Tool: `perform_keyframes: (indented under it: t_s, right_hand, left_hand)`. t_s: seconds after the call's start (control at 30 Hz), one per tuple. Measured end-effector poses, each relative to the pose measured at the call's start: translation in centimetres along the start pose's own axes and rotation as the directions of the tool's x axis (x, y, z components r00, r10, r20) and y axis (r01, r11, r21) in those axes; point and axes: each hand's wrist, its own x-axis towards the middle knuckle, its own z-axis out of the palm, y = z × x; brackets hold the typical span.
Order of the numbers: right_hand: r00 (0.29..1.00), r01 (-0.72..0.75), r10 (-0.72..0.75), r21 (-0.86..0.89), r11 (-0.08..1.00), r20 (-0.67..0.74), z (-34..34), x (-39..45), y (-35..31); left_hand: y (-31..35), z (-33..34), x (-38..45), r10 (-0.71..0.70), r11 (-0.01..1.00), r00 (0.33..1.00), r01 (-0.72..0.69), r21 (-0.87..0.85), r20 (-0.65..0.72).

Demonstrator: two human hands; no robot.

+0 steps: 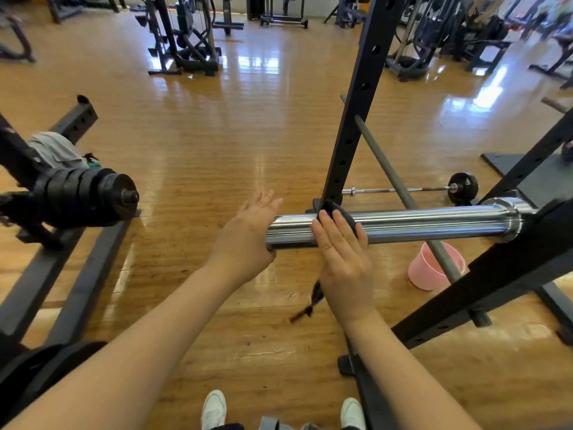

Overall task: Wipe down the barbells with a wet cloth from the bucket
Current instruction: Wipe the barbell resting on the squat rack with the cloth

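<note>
I see a polished chrome barbell sleeve (403, 226), smooth and round, jutting left from the black steel rack (508, 271). My right hand (342, 259) lies flat with straight fingers, pressing a dark, limp cloth (347, 218) over the top of the sleeve; a frayed tail of it dangles below the wrist. My left hand (251, 234) is spread open, its palm against the sleeve's free end. A pink plastic bucket (429, 270) sits on the glossy wooden floor under the sleeve, partly crossed by a slanted grey bar (387, 169). A perforated black upright (353, 119) stands just behind the cloth. Stacked black plates (83, 197) hang at left.
</note>
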Motion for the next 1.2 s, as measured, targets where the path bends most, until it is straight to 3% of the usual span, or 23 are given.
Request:
perform_keyframes:
  t_s: [0.1,0.27,0.33,0.47,0.53,0.63,0.73,0.8,0.9,1.0,1.1,1.2]
  right_hand:
    - [0.997,-0.068,0.067,-0.026,0.997,-0.035,-1.3,-0.2,2.3]
    - [0.920,-0.370,0.364,-0.015,0.929,-0.146,0.6,0.3,-1.4]
    - [0.942,-0.317,0.317,0.018,0.948,-0.107,1.2,0.5,-2.8]
    - [0.999,-0.033,0.033,0.018,0.999,-0.012,-0.2,0.0,0.0]
    - [0.998,-0.056,0.056,0.006,0.998,-0.024,-1.2,-0.2,2.1]
    - [0.976,-0.203,0.200,-0.027,0.979,-0.083,-1.5,-0.2,2.9]
    - [0.939,-0.332,0.328,-0.018,0.943,-0.106,-0.7,-0.2,0.7]
    - [0.943,-0.325,0.324,0.004,0.946,-0.074,-0.2,-0.1,-1.1]
    - [0.977,-0.215,0.215,0.047,0.975,0.009,-0.3,0.0,-2.2]
    - [0.991,-0.128,0.125,0.055,0.990,0.056,-1.6,-0.1,0.1]
    - [0.965,-0.264,0.264,0.006,0.965,0.007,-2.6,-0.5,2.5]
    - [0.913,-0.408,0.405,-0.073,0.910,-0.052,-1.6,0.0,1.0]
  left_hand:
    - [-0.2,-0.7,0.6,-0.036,0.994,0.992,0.048,-0.102,0.118]
    - [-0.2,-0.6,0.6,-0.037,0.992,0.994,0.049,-0.114,0.104]
    - [-0.2,-0.6,0.6,-0.042,0.991,0.994,0.054,-0.119,0.103]
    - [-0.2,-0.5,0.4,-0.052,0.986,0.995,0.065,-0.152,0.090]
    - [0.1,-0.4,0.0,-0.076,0.983,0.995,0.085,-0.164,0.060]
    - [0.3,0.0,-0.4,-0.109,0.982,0.994,0.111,-0.152,0.020]
    - [0.1,0.3,-1.0,-0.032,0.998,0.997,0.036,0.052,-0.076]
    - [-0.2,0.7,-1.1,0.071,0.969,0.989,-0.037,0.243,-0.131]
    - [-0.6,1.1,-0.8,0.146,0.958,0.971,-0.092,0.273,-0.187]
    - [-0.4,0.9,-0.5,0.103,0.982,0.989,-0.084,0.171,-0.106]
    - [0.1,-0.2,0.2,-0.025,0.999,0.999,0.023,0.031,0.048]
    - [0.4,-1.3,1.0,-0.109,0.989,0.967,0.129,-0.072,0.230]
